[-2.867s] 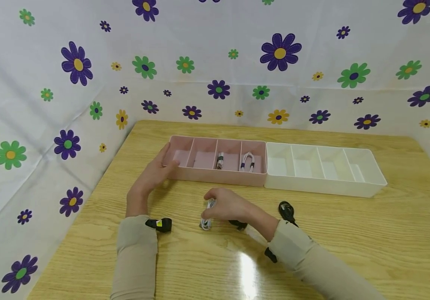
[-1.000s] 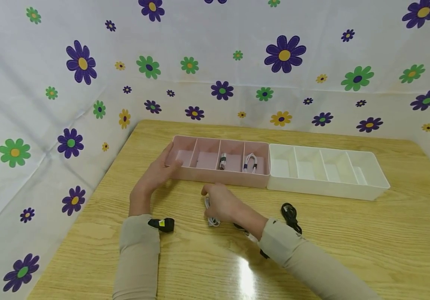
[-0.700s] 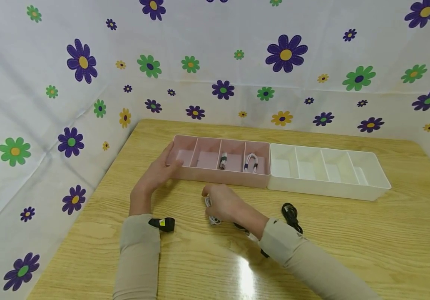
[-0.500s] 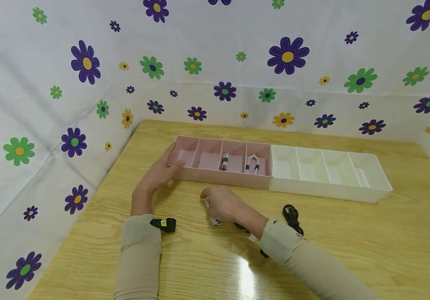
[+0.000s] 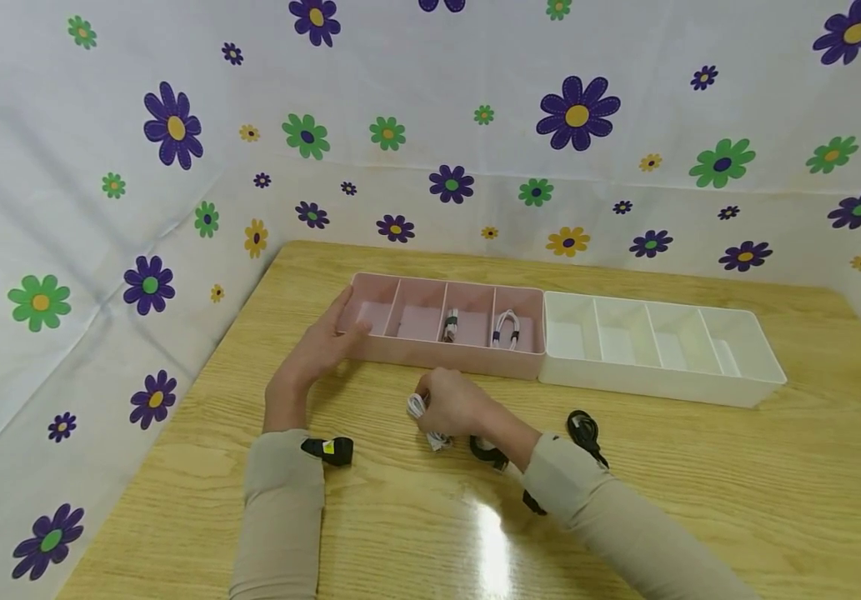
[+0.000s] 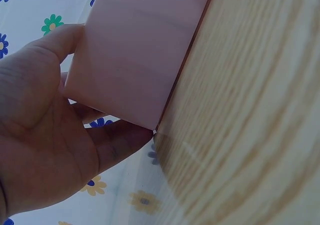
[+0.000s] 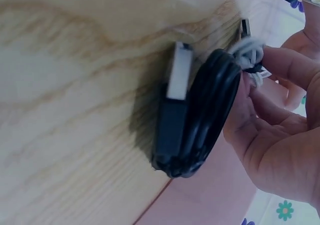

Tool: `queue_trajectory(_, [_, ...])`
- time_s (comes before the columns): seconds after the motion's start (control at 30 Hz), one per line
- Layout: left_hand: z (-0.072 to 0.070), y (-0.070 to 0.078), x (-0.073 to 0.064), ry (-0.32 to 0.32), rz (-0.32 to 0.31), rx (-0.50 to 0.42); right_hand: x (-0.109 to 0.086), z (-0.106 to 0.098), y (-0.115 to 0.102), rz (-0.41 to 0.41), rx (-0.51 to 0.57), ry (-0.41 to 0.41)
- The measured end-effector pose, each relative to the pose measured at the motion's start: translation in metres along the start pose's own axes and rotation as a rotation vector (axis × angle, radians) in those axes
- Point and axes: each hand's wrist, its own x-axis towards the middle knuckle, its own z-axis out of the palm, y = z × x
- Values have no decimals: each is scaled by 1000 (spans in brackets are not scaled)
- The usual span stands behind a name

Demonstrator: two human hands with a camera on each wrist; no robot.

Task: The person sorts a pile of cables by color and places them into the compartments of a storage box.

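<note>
The left hand grips the left end of a pink divided box. In the left wrist view its thumb lies at the box's upper edge, with the fingers round the end wall. The right hand pinches a coiled white USB cable at the table in front of that box. The right wrist view shows its fingertips on the white cable. Right beside that hand lies a coiled black USB cable, apart from the fingers and partly hidden in the head view.
A white divided box adjoins the pink one on its right. White tied cables, one of them a loop, lie in the pink box's two right compartments. Another coiled black cable is on the table, right of the right hand. A flowered cloth hangs behind.
The white cable has turned from lying nearly straight away from the body to a slant, and the right hand's fingers have drawn in on it. The left hand stays on the pink box.
</note>
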Motion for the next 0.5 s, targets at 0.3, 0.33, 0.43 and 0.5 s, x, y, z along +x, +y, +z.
queue_trajectory(0.3, [0, 0, -1, -5, -4, 6, -2, -4, 4, -35, 60, 44])
queue_trajectory(0.33, [0, 0, -1, -5, -5, 5, -2, -5, 4, -35, 72, 44])
queue_trajectory(0.43, [1, 1, -1, 0, -6, 12, -3, -5, 6, -26, 112, 45])
queue_trajectory(0.5, [1, 1, -1, 2, -9, 16, -3, -5, 7, -22, 133, 44])
